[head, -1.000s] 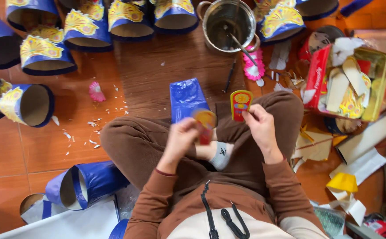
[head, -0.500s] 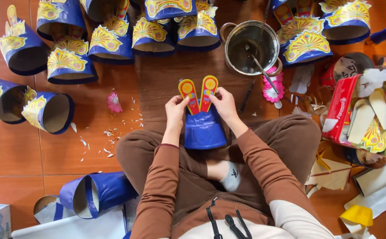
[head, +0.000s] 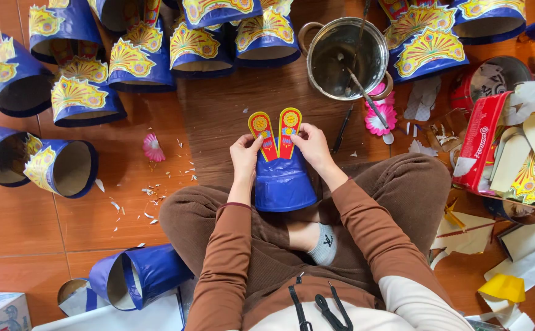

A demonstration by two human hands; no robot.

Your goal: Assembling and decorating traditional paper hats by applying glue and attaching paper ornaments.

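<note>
Head view: both hands [head: 280, 150] press red-yellow paddles [head: 275, 133], seemingly, onto blue cone [head: 283, 184].

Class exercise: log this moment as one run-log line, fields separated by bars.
left hand: pressing left red-yellow tab | right hand: pressing right tab | blue cone: on lap | pot: on floor, beyond

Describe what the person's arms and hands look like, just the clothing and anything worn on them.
Both arms wear long rust-brown sleeves with a knit look, ending in snug cuffs at the wrists. The left hand and right hand are bare: no gloves, and no rings, watch or bracelet that I can make out. Near the shoulders a cream-coloured garment covers the sleeves, clearest on the right arm.
</note>
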